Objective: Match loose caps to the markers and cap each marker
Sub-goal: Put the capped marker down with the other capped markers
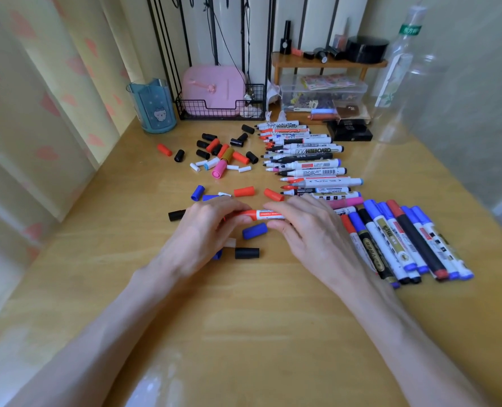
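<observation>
A red-and-white marker (263, 214) lies level between both hands just above the wooden desk (243, 318). My left hand (205, 230) grips its red cap end, and my right hand (308, 227) grips its barrel. Loose caps lie around them: a blue cap (254, 230), black caps (246, 253) (176, 215), red caps (243, 191) (273, 195) and a blue one (197, 192). Further back is a pile of several black, red, white and pink caps (223, 154). A row of uncapped markers (305, 160) runs back on the right. Capped markers (405, 242) lie fanned by my right wrist.
At the desk's back stand a blue cup (152, 105), a wire basket with a pink case (214, 95), a clear plastic box (323, 94) under a small wooden shelf (329, 63), a black box (351, 131) and a clear bottle (402, 74). A curtain hangs along the left.
</observation>
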